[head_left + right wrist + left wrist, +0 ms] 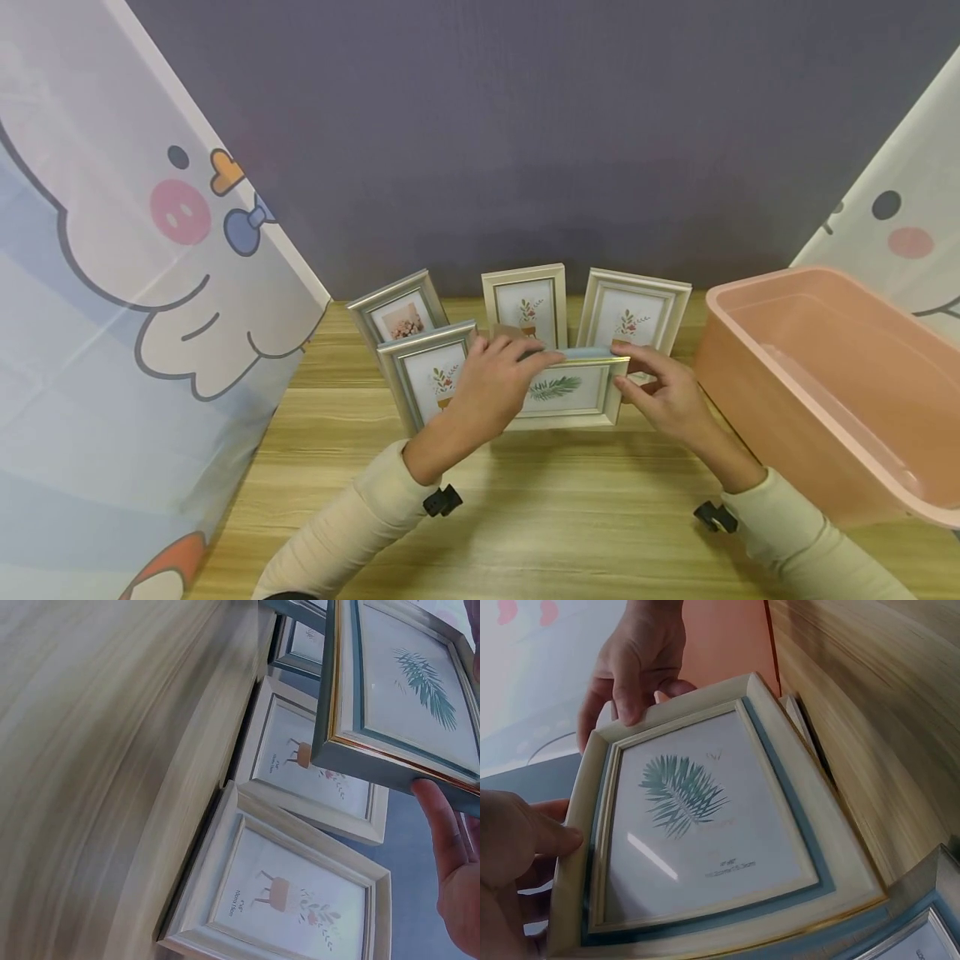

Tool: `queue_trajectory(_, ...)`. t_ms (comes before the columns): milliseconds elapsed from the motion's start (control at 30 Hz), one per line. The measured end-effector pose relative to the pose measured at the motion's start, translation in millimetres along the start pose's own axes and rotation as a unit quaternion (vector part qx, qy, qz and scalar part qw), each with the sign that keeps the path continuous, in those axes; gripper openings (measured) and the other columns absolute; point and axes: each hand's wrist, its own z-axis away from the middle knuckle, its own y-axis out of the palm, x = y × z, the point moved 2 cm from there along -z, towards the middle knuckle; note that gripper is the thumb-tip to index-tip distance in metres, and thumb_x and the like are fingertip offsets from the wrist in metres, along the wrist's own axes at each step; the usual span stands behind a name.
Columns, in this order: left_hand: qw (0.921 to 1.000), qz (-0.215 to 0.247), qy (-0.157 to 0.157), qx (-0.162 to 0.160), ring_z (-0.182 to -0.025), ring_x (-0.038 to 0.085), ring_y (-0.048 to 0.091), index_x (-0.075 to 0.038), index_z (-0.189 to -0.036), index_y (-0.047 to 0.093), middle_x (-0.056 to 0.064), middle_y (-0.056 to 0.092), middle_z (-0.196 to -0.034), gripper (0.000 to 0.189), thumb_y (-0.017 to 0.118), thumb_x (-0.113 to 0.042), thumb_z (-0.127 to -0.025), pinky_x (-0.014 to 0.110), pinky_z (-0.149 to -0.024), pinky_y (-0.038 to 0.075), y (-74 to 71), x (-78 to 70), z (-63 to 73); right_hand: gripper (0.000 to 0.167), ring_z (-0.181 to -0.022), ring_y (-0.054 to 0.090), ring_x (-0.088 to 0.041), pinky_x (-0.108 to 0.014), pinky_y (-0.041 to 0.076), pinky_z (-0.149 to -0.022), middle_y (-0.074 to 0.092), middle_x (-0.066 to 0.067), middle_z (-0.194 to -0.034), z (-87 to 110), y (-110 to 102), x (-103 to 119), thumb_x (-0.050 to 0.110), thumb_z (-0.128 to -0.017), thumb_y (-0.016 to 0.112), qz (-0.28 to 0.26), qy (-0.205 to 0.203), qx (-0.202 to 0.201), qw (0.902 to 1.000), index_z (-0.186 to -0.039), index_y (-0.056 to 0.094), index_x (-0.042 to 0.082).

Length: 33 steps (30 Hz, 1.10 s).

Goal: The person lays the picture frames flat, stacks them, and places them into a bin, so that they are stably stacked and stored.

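The head view looks down from above; the close wrist views share the leaf-print frame (705, 817).

The right hand (459, 889) reaches in from the right edge and holds the leaf-print frame (409, 694), a fingertip touching its grey side, where a gold line runs along the rim. Below it in view, the nearest cream frame (300, 892) shows a flowering plant above a legged orange pot; the second cream frame (296, 761), partly hidden, bears a similar print. A darker frame (283, 656) lies farther up, beside the wood-grained tabletop (112, 780).
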Motion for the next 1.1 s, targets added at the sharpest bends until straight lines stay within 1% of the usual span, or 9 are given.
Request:
queue_trajectory(233,0.9988,0.043,-0.014,0.015,-0.102,0.018,0.068,-0.028,-0.118,0.073,-0.008,0.073,-0.117,0.039,0.064,0.002,-0.094,0.036,-0.073,0.048,-6.1,11.5,5.1,0.048,-0.087,0.068,0.006,-0.017,0.058,-0.055,0.063,0.027,-0.123,1.5,-7,-4,-0.024,-0.080,0.069,-0.012,0.011,0.011,0.9998,-0.125,0.063,-0.008)
queue_trajectory(300,0.9990,0.038,-0.018,0.018,-0.102,0.018,0.068,-0.028,-0.117,0.073,-0.008,0.073,-0.116,0.039,0.066,0.002,-0.093,0.034,-0.071,0.048,-8.0,15.5,6.9,0.050,-0.084,0.069,0.005,-0.017,0.057,-0.054,0.064,0.026,-0.123,1.1,-9,-5,-0.027,-0.078,0.068,-0.017,0.008,0.014,0.9997,-0.125,0.062,-0.010)
queue_trajectory(433,0.9983,0.043,-0.026,0.030,-0.104,0.018,0.068,-0.027,-0.116,0.074,-0.007,0.074,-0.116,0.035,0.068,-0.001,-0.093,0.034,-0.073,0.051,-11.2,23.3,11.0,0.052,-0.073,0.069,0.002,-0.017,0.057,-0.052,0.069,0.018,-0.108,1.2,-11,-6,-0.029,-0.075,0.068,-0.021,0.002,0.008,0.9997,-0.123,0.062,-0.010)
queue_trajectory(600,0.9922,0.110,-0.047,0.036,-0.108,0.021,0.069,-0.023,-0.116,0.075,-0.004,0.074,-0.119,0.033,0.072,-0.001,-0.091,0.041,-0.091,0.056,-14.1,33.8,16.6,0.053,-0.059,0.066,0.004,-0.018,0.055,-0.049,0.070,0.004,-0.085,4.5,-14,-6,-0.031,-0.072,0.067,-0.031,0.006,-0.014,0.9994,-0.121,0.062,-0.011)
queue_trajectory(733,0.9820,0.172,-0.059,0.049,-0.113,0.020,0.069,-0.020,-0.116,0.076,-0.002,0.075,-0.119,0.030,0.074,-0.004,-0.090,0.045,-0.104,0.053,-15.6,40.3,17.6,0.054,-0.053,0.063,0.005,-0.016,0.052,-0.046,0.070,0.005,-0.081,5.6,-17,-6,-0.030,-0.072,0.067,-0.020,0.009,-0.020,0.9996,-0.122,0.063,-0.009)
queue_trajectory(833,0.9685,0.228,-0.069,0.073,-0.115,0.020,0.068,-0.016,-0.119,0.074,0.001,0.074,-0.121,0.028,0.074,-0.007,-0.092,0.042,-0.105,0.053,-15.5,45.1,16.8,0.054,-0.056,0.066,0.003,-0.018,0.054,-0.047,0.071,0.006,-0.086,6.0,-18,-6,-0.031,-0.072,0.066,-0.026,0.007,-0.018,0.9995,-0.122,0.063,-0.010)
queue_trajectory(933,0.9479,0.288,-0.088,0.104,-0.119,0.022,0.066,-0.012,-0.127,0.069,0.004,0.071,-0.128,0.033,0.073,-0.010,-0.094,0.040,-0.104,0.053,-13.6,51.4,16.9,0.053,-0.061,0.069,-0.001,-0.020,0.057,-0.051,0.072,0.008,-0.093,6.9,-19,-6,-0.032,-0.072,0.066,-0.033,0.005,-0.012,0.9994,-0.121,0.063,-0.011)
queue_trajectory(1033,0.9166,0.359,-0.108,0.140,-0.126,0.026,0.062,-0.007,-0.139,0.059,0.008,0.062,-0.141,0.046,0.072,-0.012,-0.095,0.041,-0.101,0.055,-10.9,58.2,17.7,0.052,-0.066,0.069,0.000,-0.020,0.058,-0.053,0.070,0.014,-0.098,7.7,-21,-4,-0.031,-0.073,0.067,-0.023,0.002,-0.005,0.9997,-0.121,0.063,-0.011)
queue_trajectory(1100,0.8897,0.408,-0.121,0.164,-0.133,0.029,0.057,-0.006,-0.147,0.051,0.010,0.052,-0.151,0.056,0.072,-0.013,-0.095,0.042,-0.102,0.055,-8.5,62.1,18.2,0.052,-0.070,0.069,0.002,-0.020,0.058,-0.054,0.067,0.017,-0.101,8.4,-23,-3,-0.031,-0.073,0.067,-0.016,0.000,0.001,0.9999,-0.120,0.063,-0.012)
